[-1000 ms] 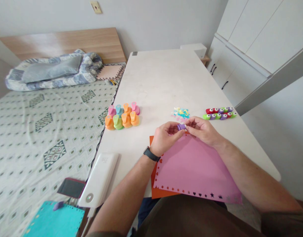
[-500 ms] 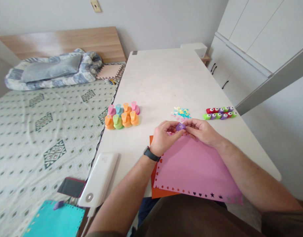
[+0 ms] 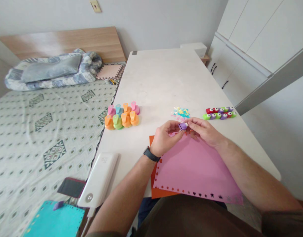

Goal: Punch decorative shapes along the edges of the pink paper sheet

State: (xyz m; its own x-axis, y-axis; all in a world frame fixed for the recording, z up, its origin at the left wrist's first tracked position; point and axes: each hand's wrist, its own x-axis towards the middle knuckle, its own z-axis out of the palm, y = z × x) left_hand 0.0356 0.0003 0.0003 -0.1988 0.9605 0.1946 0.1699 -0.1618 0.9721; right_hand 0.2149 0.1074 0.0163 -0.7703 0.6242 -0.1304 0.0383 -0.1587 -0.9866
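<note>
Holding purple punch [image 3: 183, 126], near far edge of pink sheet [image 3: 196, 168], tabletop [image 3: 163, 79] beyond

The punch [image 3: 182, 126] is purple, perhaps white-tipped. On the white desk [image 3: 163, 79], at its near edge, the pink sheet [image 3: 193, 164] bears hearts [image 3: 194, 194] and stars [image 3: 212, 195]; the sheet beneath [image 3: 157, 194] is orange.

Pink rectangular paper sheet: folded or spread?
Spread: the pink rectangular paper sheet lies open over the orange paper sheet, its punched left and near borders showing, no fold visible.
</note>
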